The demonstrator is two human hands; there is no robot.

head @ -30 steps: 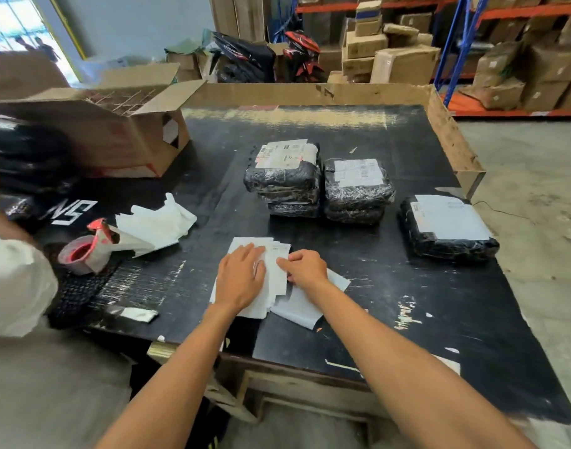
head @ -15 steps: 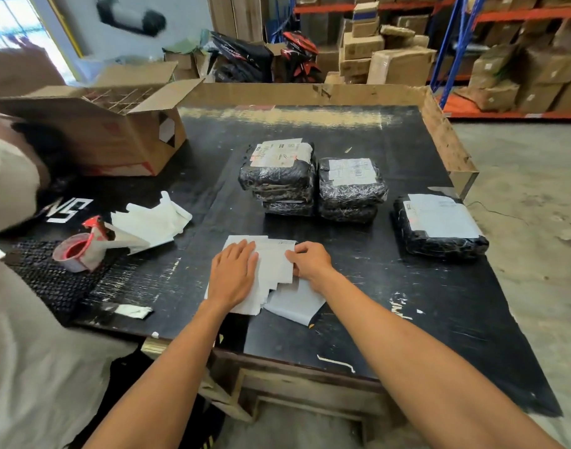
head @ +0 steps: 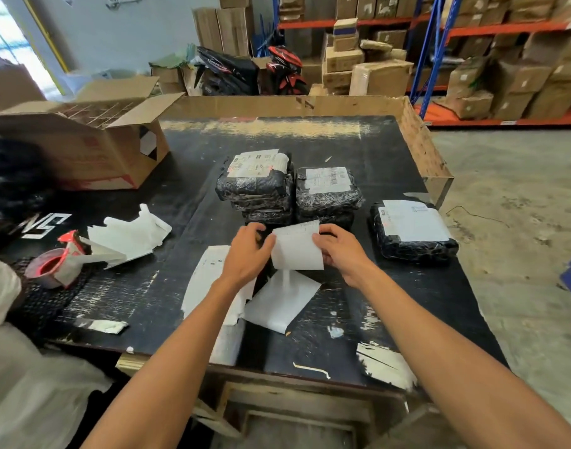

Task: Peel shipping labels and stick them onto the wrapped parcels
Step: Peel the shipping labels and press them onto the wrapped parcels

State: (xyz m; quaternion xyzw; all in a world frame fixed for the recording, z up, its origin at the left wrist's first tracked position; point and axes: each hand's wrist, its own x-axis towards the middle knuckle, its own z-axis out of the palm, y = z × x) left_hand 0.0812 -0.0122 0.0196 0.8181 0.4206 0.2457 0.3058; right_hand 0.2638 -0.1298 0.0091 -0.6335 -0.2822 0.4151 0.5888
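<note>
Both hands hold one white shipping label [head: 296,247] up above the black table [head: 391,157]. My left hand [head: 246,252] pinches its left edge and my right hand [head: 340,251] pinches its right edge. Under my left forearm lies a pile of labels [head: 208,273], and a loose white sheet [head: 280,301] lies beside it. Two stacks of black wrapped parcels stand just beyond my hands, the left stack [head: 256,189] and the right stack [head: 327,196], each with a label on top. A single labelled parcel [head: 413,231] lies to the right.
An open cardboard box [head: 83,147] stands at the back left. A red tape dispenser [head: 55,260] and crumpled backing papers [head: 128,234] lie at the left. Another person in white [head: 5,351] is at the left edge. A cardboard wall [head: 423,150] borders the table.
My hands have lifted one label off the pile and now hold it in the air between them; before, both rested on the pile on the table.
</note>
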